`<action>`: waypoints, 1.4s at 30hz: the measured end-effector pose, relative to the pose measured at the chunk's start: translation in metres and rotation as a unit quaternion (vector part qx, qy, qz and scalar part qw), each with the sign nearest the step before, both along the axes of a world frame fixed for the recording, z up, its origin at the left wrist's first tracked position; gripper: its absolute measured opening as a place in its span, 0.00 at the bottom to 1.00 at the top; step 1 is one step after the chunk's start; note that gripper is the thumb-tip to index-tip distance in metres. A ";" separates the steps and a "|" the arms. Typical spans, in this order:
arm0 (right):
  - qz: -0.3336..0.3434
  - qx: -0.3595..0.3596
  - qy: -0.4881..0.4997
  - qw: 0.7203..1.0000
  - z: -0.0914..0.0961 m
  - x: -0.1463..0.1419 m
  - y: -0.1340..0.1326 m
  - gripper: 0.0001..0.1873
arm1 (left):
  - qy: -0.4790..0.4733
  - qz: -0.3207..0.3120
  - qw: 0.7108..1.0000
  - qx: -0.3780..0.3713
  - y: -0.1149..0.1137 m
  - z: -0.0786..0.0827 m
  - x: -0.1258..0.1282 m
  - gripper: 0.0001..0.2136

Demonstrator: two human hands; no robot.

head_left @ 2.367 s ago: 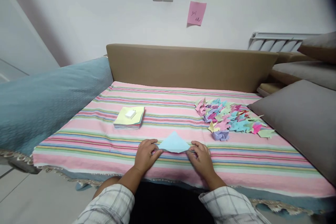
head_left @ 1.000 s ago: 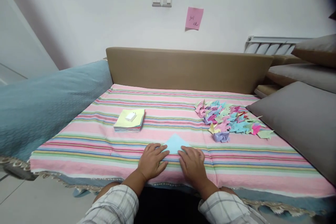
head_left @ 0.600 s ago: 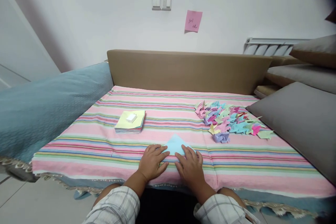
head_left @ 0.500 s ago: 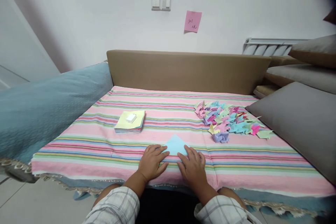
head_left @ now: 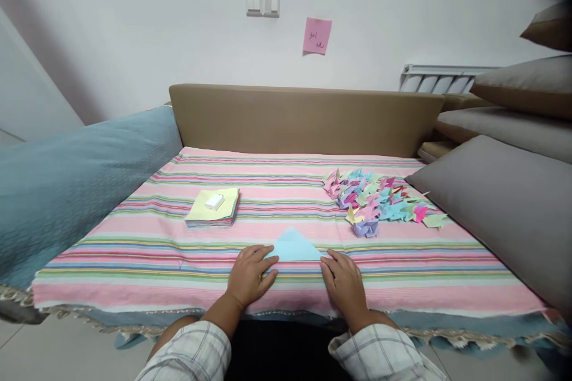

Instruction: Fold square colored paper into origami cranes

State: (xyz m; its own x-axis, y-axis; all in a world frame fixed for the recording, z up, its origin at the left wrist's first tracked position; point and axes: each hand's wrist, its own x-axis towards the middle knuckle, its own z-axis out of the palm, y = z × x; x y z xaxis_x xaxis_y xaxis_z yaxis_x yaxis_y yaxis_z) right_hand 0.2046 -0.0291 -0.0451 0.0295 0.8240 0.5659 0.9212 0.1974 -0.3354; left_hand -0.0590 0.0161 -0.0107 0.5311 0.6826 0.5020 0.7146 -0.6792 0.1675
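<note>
A light blue sheet of paper [head_left: 295, 246], folded into a triangle, lies flat on the striped cloth with its point facing away from me. My left hand [head_left: 251, 274] rests palm down at its left corner, fingers apart and fingertips on the paper. At the right corner, my right hand [head_left: 345, 280] touches the paper's tip with its fingers; the hand is open and lies on the cloth. The left corner is partly hidden under my left fingers.
A stack of coloured paper [head_left: 213, 208] with a small white box [head_left: 215, 202] on top sits at left. Many folded paper cranes [head_left: 375, 202] lie heaped at right. Grey cushions [head_left: 500, 202] border the right side, and a brown backrest [head_left: 304, 122] stands behind the striped cloth [head_left: 277, 190].
My right hand has slid outward to the right, from the triangle's lower edge to its right corner. My left hand stays at the left corner. The whole view has shifted slightly.
</note>
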 end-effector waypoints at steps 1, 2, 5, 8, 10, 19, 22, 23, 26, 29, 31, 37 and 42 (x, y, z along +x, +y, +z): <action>0.000 -0.003 0.007 1.000 0.001 0.000 0.001 0.13 | -0.012 0.009 1.000 0.004 0.000 -0.001 0.000 0.11; -0.001 -0.008 0.014 1.000 0.001 0.000 0.001 0.13 | -0.025 0.018 1.000 0.006 0.000 -0.001 0.000 0.10; -0.006 -0.023 0.030 0.999 0.002 0.000 0.001 0.14 | -0.065 0.056 0.996 0.008 0.002 -0.002 0.000 0.08; -0.010 -0.039 0.041 0.998 0.004 0.000 0.001 0.14 | -0.097 0.103 0.990 0.000 0.004 -0.004 -0.001 0.09; -0.018 -0.057 0.048 0.997 0.007 -0.001 0.002 0.13 | -0.106 0.118 0.987 -0.013 0.006 -0.005 -0.002 0.09; -0.013 -0.080 0.042 0.996 0.010 -0.006 0.014 0.19 | -0.068 0.139 0.987 -0.033 0.008 -0.006 0.000 0.17; -0.006 -0.065 0.038 0.997 0.005 -0.005 0.013 0.19 | -0.060 0.134 0.989 -0.035 0.008 -0.006 -0.001 0.15; 0.000 -0.056 0.040 0.998 0.004 -0.005 0.013 0.19 | -0.060 0.130 0.989 -0.035 0.008 -0.005 -0.001 0.14; 0.022 -0.025 0.059 0.998 0.001 -0.003 0.012 0.16 | -0.073 0.119 0.990 -0.035 0.008 -0.005 -0.002 0.13; 0.051 0.001 0.076 0.996 0.000 -0.002 0.012 0.10 | -0.093 0.114 0.988 -0.040 0.008 -0.005 -0.004 0.09; 0.069 0.011 0.079 0.994 -0.001 -0.001 0.011 0.07 | -0.100 0.112 0.988 -0.043 0.007 -0.006 -0.005 0.05; 0.088 0.030 0.067 0.993 0.002 0.000 0.011 0.07 | -0.110 0.096 0.988 -0.054 0.006 -0.004 -0.004 0.04; 0.150 0.032 0.073 0.985 0.026 -0.004 0.006 0.08 | -0.207 0.057 0.965 -0.149 0.010 0.000 -0.010 0.10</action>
